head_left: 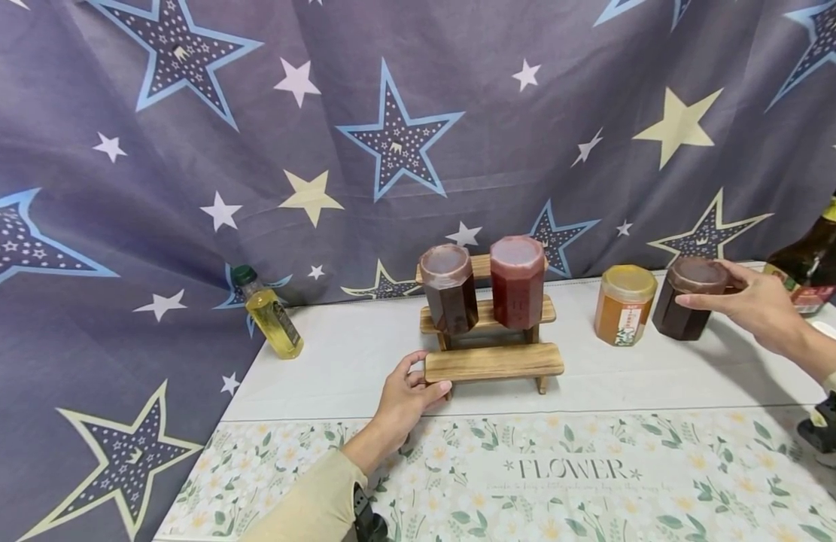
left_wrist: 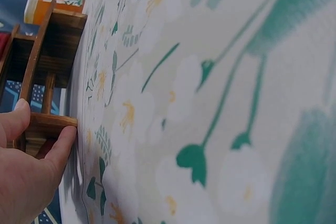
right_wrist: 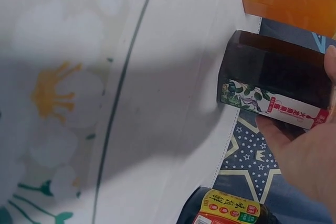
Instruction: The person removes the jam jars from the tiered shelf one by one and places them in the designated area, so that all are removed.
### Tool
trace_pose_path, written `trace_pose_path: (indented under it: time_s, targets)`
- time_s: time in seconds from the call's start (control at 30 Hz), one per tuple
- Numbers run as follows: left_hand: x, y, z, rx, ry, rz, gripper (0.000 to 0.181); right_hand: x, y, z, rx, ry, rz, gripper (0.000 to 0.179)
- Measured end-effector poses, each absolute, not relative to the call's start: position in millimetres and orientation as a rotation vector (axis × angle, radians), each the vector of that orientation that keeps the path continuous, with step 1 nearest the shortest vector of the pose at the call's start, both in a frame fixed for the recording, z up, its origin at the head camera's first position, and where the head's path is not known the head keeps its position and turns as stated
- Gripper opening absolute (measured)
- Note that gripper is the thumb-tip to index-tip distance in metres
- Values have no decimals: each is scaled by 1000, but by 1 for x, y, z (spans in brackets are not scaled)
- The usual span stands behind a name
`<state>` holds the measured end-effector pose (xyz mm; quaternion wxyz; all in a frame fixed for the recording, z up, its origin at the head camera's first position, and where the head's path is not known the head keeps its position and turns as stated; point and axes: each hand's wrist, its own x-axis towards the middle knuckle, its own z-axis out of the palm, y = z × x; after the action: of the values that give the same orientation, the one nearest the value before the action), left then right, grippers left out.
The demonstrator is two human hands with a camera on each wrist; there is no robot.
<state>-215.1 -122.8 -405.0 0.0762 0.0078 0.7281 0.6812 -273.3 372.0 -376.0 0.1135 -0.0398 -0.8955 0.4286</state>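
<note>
A small wooden three-step rack [head_left: 494, 363] stands on the table. My left hand [head_left: 405, 395] pinches the left end of its lowest step, thumb in front; the left wrist view shows the fingertips on the rack's side [left_wrist: 52, 120]. On the rack stand a dark jar [head_left: 451, 293] and a red jar [head_left: 517, 290], both eight-sided with pale lids. At the right, my right hand [head_left: 752, 301] grips another dark jar [head_left: 688, 301] near its lid, thumb on one side and fingers on the other. In the right wrist view this jar [right_wrist: 278, 72] shows a red and white label.
An orange-filled jar [head_left: 625, 309] stands just left of the gripped one. A dark sauce bottle [head_left: 813, 252] is at the far right, and a yellow oil bottle [head_left: 272, 316] with a green cap at the left. A star-patterned cloth [head_left: 404, 38] hangs behind the table.
</note>
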Motion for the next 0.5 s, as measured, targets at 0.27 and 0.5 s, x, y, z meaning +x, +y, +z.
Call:
trace_pose_path:
  time_s: [0.27, 0.5]
  targets:
    - [-214, -123, -404, 23, 2185, 2036, 70, -273, 371, -374, -45, -2595, 1297, 92]
    - [-215, -123, -405, 26, 2169, 2046, 70, -271, 376, -365, -12, -2650, 1256, 95]
